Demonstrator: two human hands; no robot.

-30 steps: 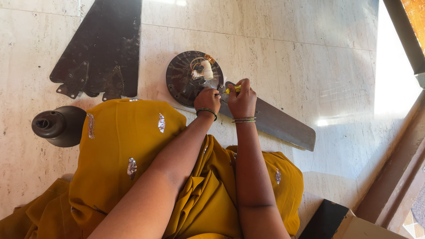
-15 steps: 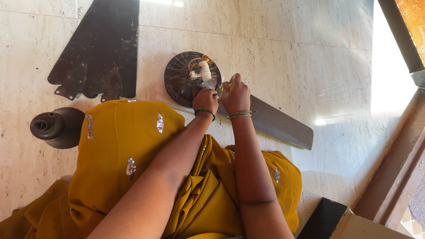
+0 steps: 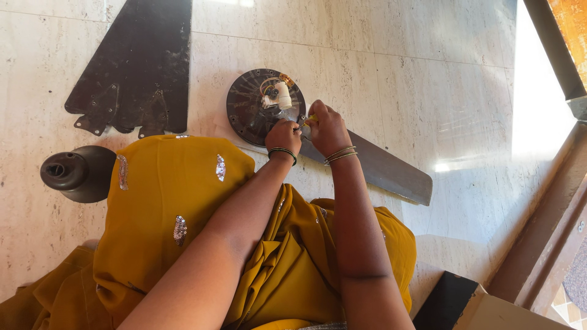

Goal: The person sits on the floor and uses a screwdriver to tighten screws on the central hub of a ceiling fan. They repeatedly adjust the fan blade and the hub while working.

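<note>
A round dark fan motor housing (image 3: 251,110) lies on the marble floor, with a white capacitor and wires (image 3: 280,95) on top. One grey fan blade (image 3: 382,168) sticks out from it toward the right. My left hand (image 3: 283,135) rests on the motor's near rim where the blade joins. My right hand (image 3: 327,127) is closed around a small yellow-handled tool (image 3: 309,119) whose tip points at that same joint. Both hands touch each other.
Two detached dark blades (image 3: 137,67) lie stacked at upper left. A dark bell-shaped fan cover (image 3: 76,172) sits at the left. My knee under yellow cloth (image 3: 165,201) fills the foreground. A cardboard box (image 3: 489,308) and a wooden door frame (image 3: 553,232) are at lower right.
My right hand has shifted slightly down and left onto the blade joint, closing in on my left hand. The motor and blade stay where they were.
</note>
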